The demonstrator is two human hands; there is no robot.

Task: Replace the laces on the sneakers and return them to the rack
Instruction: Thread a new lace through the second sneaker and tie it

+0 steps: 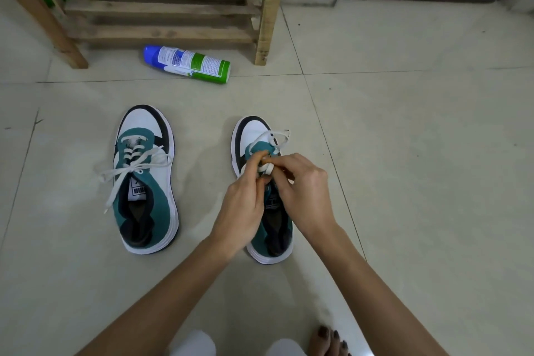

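1. Fingers (257,159) of the left hand (245,202) and the right hand (304,191) meet over the throat of the right-side sneaker (254,130). Each set is pinched on the white lace (269,168). Which eyelet is being fed is hidden under the knuckles.
2. Lace ends on that shoe lie in a loose loop across the white toe, with no bow tied. How many rows are threaded cannot be seen past the hands. Lacing here looks to be partway through.
3. Left-side sneaker (161,202) sits well apart on the tiled floor (404,153). A second lace (135,165) is crossed through its eyelets up to the tongue, and its ends trail untied to one side. That shoe appears fully threaded, with at most a knot left to do.
4. Both shoes stand upright on the floor with toes toward the wooden rack (161,9), and neither is on it. The return to the rack is not yet done. It probably waits on the right-side shoe being finished.
5. Spray can (187,64) lies on its side on the floor just in front of the rack, apart from both shoes. A bare foot (329,341) shows at the lower edge of the view.
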